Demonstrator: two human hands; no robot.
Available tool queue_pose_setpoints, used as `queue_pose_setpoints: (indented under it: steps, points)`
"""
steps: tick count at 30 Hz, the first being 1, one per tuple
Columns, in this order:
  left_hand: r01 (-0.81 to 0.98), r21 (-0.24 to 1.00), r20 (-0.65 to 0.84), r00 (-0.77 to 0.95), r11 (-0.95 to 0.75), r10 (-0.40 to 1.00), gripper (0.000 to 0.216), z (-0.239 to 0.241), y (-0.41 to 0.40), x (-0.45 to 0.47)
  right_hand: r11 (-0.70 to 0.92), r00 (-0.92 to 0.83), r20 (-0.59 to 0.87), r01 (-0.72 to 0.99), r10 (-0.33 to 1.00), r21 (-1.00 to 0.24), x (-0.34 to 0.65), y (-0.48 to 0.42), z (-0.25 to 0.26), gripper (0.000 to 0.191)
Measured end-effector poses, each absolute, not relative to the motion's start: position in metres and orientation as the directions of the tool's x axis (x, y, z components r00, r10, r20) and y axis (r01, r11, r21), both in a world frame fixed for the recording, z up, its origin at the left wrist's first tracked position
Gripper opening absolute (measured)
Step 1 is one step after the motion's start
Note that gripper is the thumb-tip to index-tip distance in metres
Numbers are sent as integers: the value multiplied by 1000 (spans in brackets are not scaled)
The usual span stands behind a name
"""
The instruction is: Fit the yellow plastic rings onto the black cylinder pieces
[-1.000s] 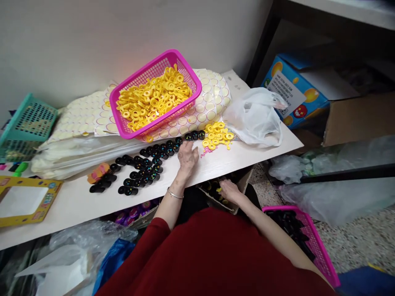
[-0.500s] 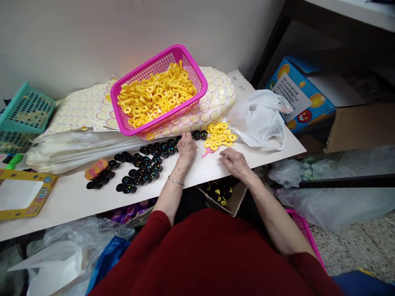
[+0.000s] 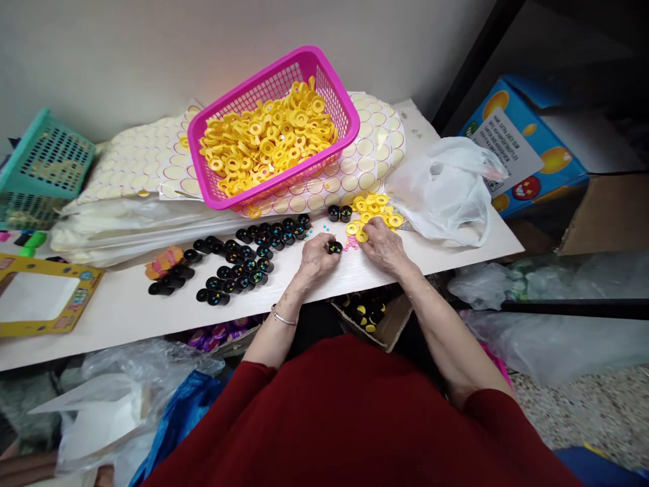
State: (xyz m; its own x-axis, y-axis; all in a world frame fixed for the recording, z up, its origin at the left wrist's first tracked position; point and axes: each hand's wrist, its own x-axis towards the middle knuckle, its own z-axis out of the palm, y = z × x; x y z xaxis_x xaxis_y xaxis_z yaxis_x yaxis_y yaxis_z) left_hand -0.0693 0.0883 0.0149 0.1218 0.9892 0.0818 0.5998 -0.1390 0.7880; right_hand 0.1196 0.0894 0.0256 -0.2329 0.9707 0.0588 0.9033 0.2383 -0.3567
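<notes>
My left hand [image 3: 317, 257] is closed round a small black cylinder [image 3: 334, 247] with coloured specks inside, held just above the white table [image 3: 126, 318]. My right hand [image 3: 382, 245] rests beside it, its fingers pinched on a yellow ring [image 3: 362, 236] at the near edge of a loose pile of yellow rings [image 3: 375, 208]. Tiny pink beads [image 3: 349, 246] lie between the two hands. Rows of black cylinders [image 3: 243, 260] spread to the left of my left hand.
A pink basket [image 3: 324, 88] full of yellow rings sits on stacked sticker sheets [image 3: 142, 166] at the back. A white plastic bag [image 3: 446, 193] lies right, a teal basket [image 3: 43, 169] and yellow box [image 3: 35, 304] left. A cardboard box [image 3: 372, 318] holds black cylinders under the table.
My right hand rose from the box under the table and reached the yellow ring pile. My left hand drew back from the far row, now holding a black cylinder.
</notes>
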Motion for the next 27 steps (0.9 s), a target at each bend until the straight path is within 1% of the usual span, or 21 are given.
queue_pose_setpoints:
  steps: [4, 6, 7, 10, 14, 17, 20, 22, 24, 26, 27]
  points:
    - [469, 881, 15, 117, -68, 993, 25, 15, 82, -67, 172, -144, 100, 909, 984, -380, 124, 85, 24, 33]
    - [397, 918, -27, 111, -19, 993, 24, 15, 81, -65, 178, -144, 115, 905, 983, -386, 123, 81, 23, 38]
    - [367, 930, -48, 105, 7, 993, 24, 15, 80, -64, 193, -162, 112, 901, 980, -389, 121, 80, 22, 36]
    - [305, 951, -75, 86, 45, 993, 23, 15, 79, -62, 235, -226, 69, 892, 972, -385, 114, 75, 20, 24]
    - [270, 962, -72, 82, 48, 994, 22, 16, 75, -61, 242, -239, 49, 918, 970, -314, 104, 73, 18, 25]
    - [266, 964, -54, 124, 19, 991, 22, 14, 69, -59, 256, -256, 33, 936, 966, -243, 101, 72, 20, 27]
    - [288, 956, -6, 198, -53, 980, 24, 11, 64, -52, 234, -238, 15, 942, 971, -239, 103, 67, 22, 27]
    - [308, 944, 37, 247, -115, 968, 24, 9, 61, -46, 180, -200, -46, 942, 979, -283, 109, 61, 25, 27]
    - [330, 930, 68, 281, -162, 957, 23, 7, 59, -39, 81, -143, -179, 946, 973, -315, 117, 55, 30, 26]
    - [347, 919, 77, 304, -186, 949, 24, 6, 59, -32, -42, -51, -313, 959, 948, -281, 125, 49, 37, 26]
    - [349, 917, 77, 318, -192, 945, 24, 5, 59, -28, -91, -5, -353, 963, 935, -253, 129, 47, 40, 26]
